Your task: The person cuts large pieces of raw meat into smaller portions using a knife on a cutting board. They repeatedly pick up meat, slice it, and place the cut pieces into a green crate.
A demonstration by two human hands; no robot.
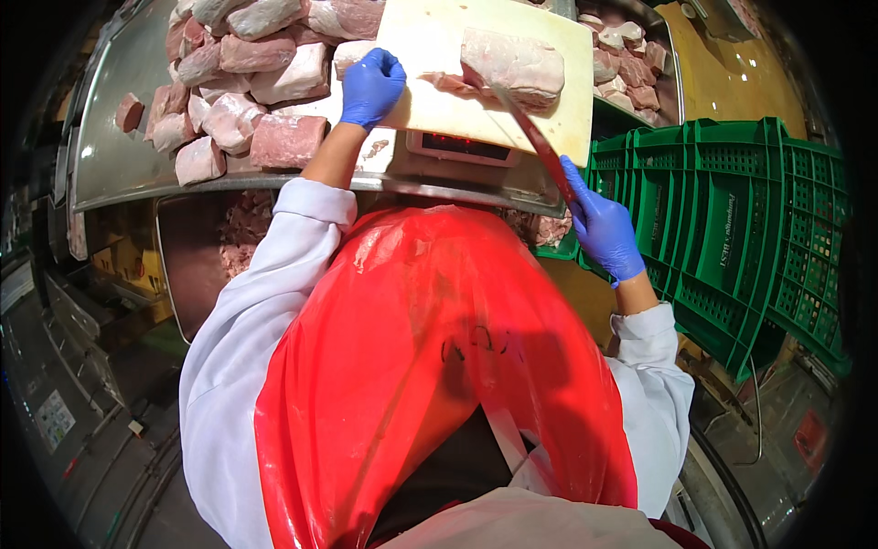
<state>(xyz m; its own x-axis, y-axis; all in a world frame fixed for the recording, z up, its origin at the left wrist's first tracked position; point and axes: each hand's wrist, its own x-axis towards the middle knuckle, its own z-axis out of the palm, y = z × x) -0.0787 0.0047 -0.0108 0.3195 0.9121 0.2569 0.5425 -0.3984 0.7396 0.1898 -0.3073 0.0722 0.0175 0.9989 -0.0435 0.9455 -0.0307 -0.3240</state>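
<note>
Left hand (373,89), blue glove, fingers curled in, at the left edge of a white cutting board (439,41); can't tell if it grips anything. Right hand (604,227), also blue-gloved, closed around a long knife (540,142) near the board's lower right corner; blade slants up-left over the board, tip end overlapping the near side of a pale pink meat block (519,62). Block lies on the board, right of its middle. Thin reddish strip of meat (450,84) just left of it, also on the board.

Board sits toward the right end of a metal counter (102,156), near the front edge; unit with red-lit display (464,148) under the board's near edge. Heap of meat chunks (291,75) on the counter left of the board, one small piece (129,112) apart by the left edge. Bin (187,293) with meat scraps (243,229) below the front edge, left side. Metal tray (678,73) of meat beyond the board's right edge; green crates (722,220) right of the counter.
</note>
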